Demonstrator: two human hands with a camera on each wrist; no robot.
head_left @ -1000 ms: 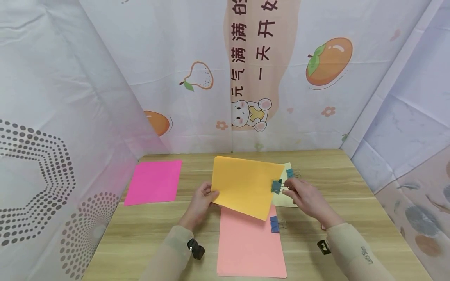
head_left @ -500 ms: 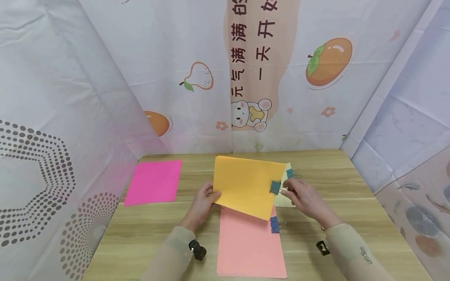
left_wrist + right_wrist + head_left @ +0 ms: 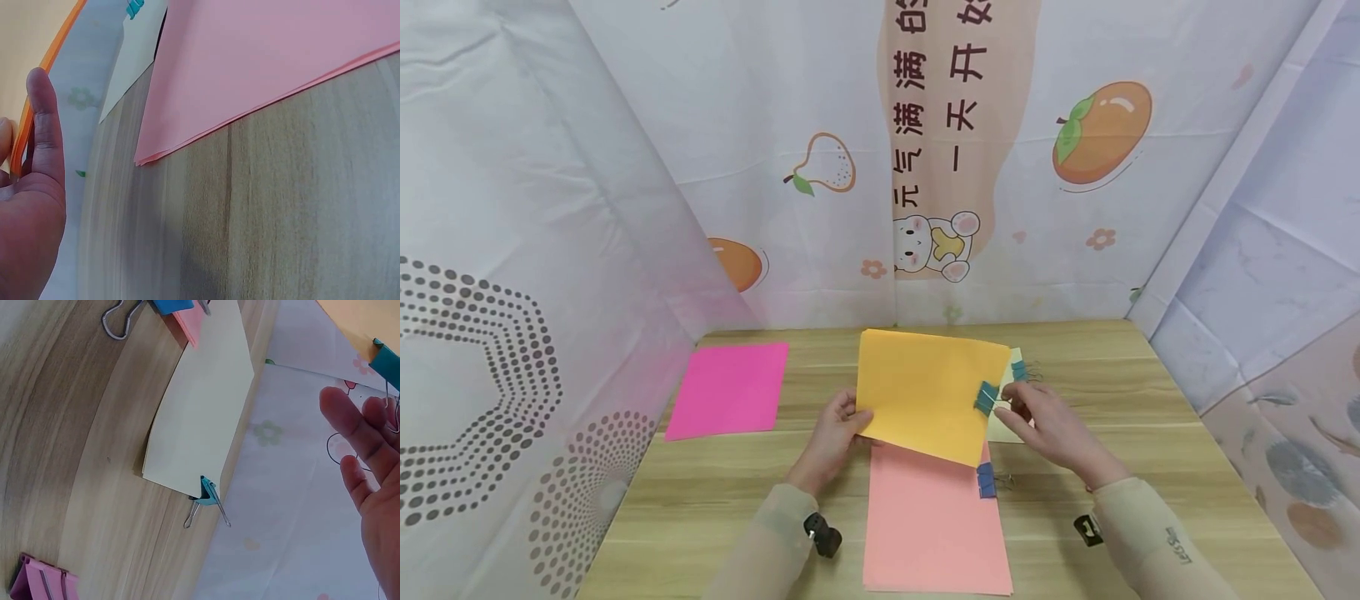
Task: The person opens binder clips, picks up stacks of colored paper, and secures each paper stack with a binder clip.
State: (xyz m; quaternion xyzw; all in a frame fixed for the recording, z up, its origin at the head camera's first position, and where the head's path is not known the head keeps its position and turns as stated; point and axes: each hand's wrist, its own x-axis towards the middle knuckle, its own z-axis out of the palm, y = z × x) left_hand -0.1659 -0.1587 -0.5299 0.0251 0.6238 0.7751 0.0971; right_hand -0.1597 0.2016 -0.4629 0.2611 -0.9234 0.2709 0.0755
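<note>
My left hand (image 3: 835, 437) pinches the left edge of a stack of orange-yellow paper (image 3: 925, 392), thumb in front. The stack is raised and tilted over the pink paper. A teal binder clip (image 3: 987, 397) bites the stack's right edge, one wire handle lying toward the paper. My right hand (image 3: 1048, 421) is just right of this clip, thumb and forefinger parted near its handles. In the right wrist view, its fingers (image 3: 353, 419) are loosely extended beside a wire handle. The left wrist view shows the left thumb and fingers on opposite faces of the stack's edge (image 3: 56, 44).
Salmon-pink paper (image 3: 936, 533) with a blue binder clip (image 3: 987, 481) lies in front. Behind, pale yellow paper (image 3: 200, 406) carries another teal clip (image 3: 206, 492). Magenta paper (image 3: 730, 390) lies left. A pink binder clip (image 3: 44, 581) sits on the wooden table (image 3: 715, 517).
The right fingers have loosened from the clip's handles and spread apart. One handle has turned toward the paper. The orange-yellow stack has shifted slightly right, still in the left hand.
</note>
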